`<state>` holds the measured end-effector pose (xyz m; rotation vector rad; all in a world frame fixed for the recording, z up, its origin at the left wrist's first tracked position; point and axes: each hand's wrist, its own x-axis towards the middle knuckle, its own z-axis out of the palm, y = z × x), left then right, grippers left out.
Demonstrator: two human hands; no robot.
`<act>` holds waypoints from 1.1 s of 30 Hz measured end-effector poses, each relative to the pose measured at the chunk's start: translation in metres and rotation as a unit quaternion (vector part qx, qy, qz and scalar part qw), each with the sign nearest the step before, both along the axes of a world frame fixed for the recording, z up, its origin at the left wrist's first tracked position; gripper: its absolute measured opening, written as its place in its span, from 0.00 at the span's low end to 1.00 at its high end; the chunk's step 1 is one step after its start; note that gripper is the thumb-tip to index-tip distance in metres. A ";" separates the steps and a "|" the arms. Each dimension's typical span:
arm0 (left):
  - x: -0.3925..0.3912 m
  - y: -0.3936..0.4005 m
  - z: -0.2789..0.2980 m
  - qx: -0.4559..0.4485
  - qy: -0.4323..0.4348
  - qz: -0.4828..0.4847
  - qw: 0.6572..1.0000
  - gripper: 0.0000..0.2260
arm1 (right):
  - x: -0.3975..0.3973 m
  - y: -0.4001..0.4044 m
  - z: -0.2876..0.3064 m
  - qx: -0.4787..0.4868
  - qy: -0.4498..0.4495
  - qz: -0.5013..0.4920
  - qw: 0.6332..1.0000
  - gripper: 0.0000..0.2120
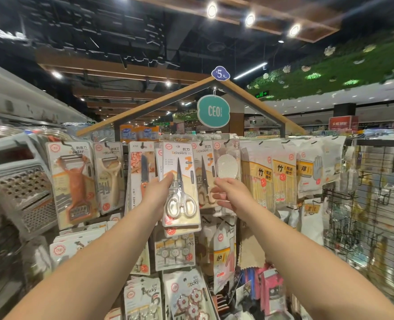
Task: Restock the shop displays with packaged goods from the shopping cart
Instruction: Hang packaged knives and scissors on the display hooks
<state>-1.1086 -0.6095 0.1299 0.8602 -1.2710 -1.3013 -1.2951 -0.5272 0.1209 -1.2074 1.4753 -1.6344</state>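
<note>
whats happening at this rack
A person is restocking a hanging display. The left hand pinches a carded scissors pack at its left edge, held up against the top row of hooks. The right hand reaches toward the neighbouring scissors pack; whether it grips anything is unclear.

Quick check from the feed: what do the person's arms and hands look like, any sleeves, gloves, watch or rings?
Both forearms are bare as far back as the view shows, with no sleeve edge in frame. The left hand and right hand wear no gloves. No watch, bracelet or wristband shows at either wrist, and no rings are visible on the fingers that can be seen.
</note>
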 end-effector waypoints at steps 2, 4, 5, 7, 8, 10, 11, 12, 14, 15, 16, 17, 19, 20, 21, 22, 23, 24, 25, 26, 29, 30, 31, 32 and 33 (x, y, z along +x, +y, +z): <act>-0.003 0.003 0.000 0.013 0.011 -0.016 1.000 0.18 | 0.005 0.008 0.002 0.015 0.035 0.063 0.997 0.13; -0.009 0.006 0.000 0.027 0.027 -0.041 0.998 0.11 | 0.014 0.011 0.002 0.040 0.098 0.091 0.990 0.13; -0.011 0.009 0.000 0.028 0.032 -0.053 0.998 0.08 | 0.019 0.010 0.001 0.047 0.125 0.089 0.987 0.12; -0.014 0.013 -0.002 0.029 0.028 -0.073 0.996 0.14 | 0.027 0.007 -0.002 0.033 0.142 0.073 0.987 0.08; -0.015 0.015 -0.003 0.023 0.023 -0.085 0.996 0.18 | 0.030 0.005 -0.003 0.019 0.130 0.062 0.989 0.06; -0.017 0.016 -0.005 0.020 0.020 -0.093 0.995 0.16 | 0.032 0.003 -0.005 0.003 0.100 0.049 0.994 0.04; -0.017 0.016 -0.005 0.024 0.023 -0.091 0.995 0.14 | 0.032 0.002 -0.006 0.003 0.089 0.044 0.995 0.04; -0.017 0.017 -0.005 0.027 0.029 -0.086 0.995 0.12 | 0.033 0.001 -0.006 0.006 0.078 0.040 0.996 0.05; -0.017 0.020 -0.004 0.026 0.011 -0.069 0.997 0.09 | 0.031 -0.003 -0.007 0.008 0.062 0.018 0.998 0.11; -0.015 0.022 -0.002 0.017 0.005 -0.056 0.998 0.11 | 0.031 -0.004 -0.007 0.003 0.061 0.007 0.998 0.12; -0.013 0.022 -0.001 0.010 -0.008 -0.049 0.999 0.15 | 0.028 -0.007 -0.007 -0.002 0.060 -0.005 0.998 0.12; -0.012 0.019 -0.003 0.004 -0.019 -0.040 0.999 0.19 | 0.027 -0.009 -0.007 -0.009 0.056 -0.017 0.998 0.12; -0.008 0.017 -0.003 -0.004 -0.032 -0.015 0.999 0.24 | 0.021 -0.013 -0.005 -0.020 0.042 -0.048 0.998 0.14; -0.004 0.015 -0.002 -0.007 -0.037 -0.007 0.999 0.24 | 0.019 -0.015 -0.003 -0.024 0.037 -0.063 0.997 0.14; -0.001 0.014 -0.002 -0.015 -0.043 0.000 0.999 0.24 | 0.015 -0.017 -0.001 -0.026 0.032 -0.079 0.996 0.13; 0.003 0.012 -0.003 -0.016 -0.048 0.001 0.999 0.24 | 0.012 -0.019 0.003 -0.029 0.028 -0.090 0.995 0.12; 0.006 0.010 -0.003 -0.018 -0.047 0.003 0.999 0.24 | 0.009 -0.022 0.006 -0.026 0.031 -0.098 0.994 0.12; 0.010 0.007 -0.003 -0.014 -0.048 0.012 0.999 0.24 | 0.006 -0.024 0.009 -0.022 0.039 -0.102 0.994 0.12; 0.014 0.006 -0.002 -0.010 -0.047 0.020 0.999 0.26 | 0.005 -0.026 0.013 -0.016 0.053 -0.102 0.993 0.12; 0.017 0.005 -0.002 -0.001 -0.050 0.021 0.999 0.27 | 0.004 -0.029 0.016 -0.013 0.069 -0.101 0.992 0.13; 0.027 0.001 0.002 -0.003 -0.058 0.037 0.998 0.29 | 0.006 -0.036 0.026 -0.007 0.095 -0.098 0.991 0.09; 0.030 0.000 0.002 -0.006 -0.058 0.044 0.997 0.29 | 0.006 -0.038 0.027 -0.006 0.097 -0.103 0.990 0.09; 0.032 -0.001 0.002 -0.006 -0.058 0.046 0.997 0.30 | 0.005 -0.039 0.028 -0.007 0.095 -0.106 0.990 0.09; 0.035 -0.004 0.001 -0.006 -0.056 0.044 0.997 0.30 | 0.005 -0.041 0.027 -0.007 0.093 -0.106 0.990 0.08; 0.037 -0.004 0.000 -0.008 -0.057 0.043 0.997 0.31 | 0.005 -0.041 0.027 -0.005 0.092 -0.106 0.990 0.07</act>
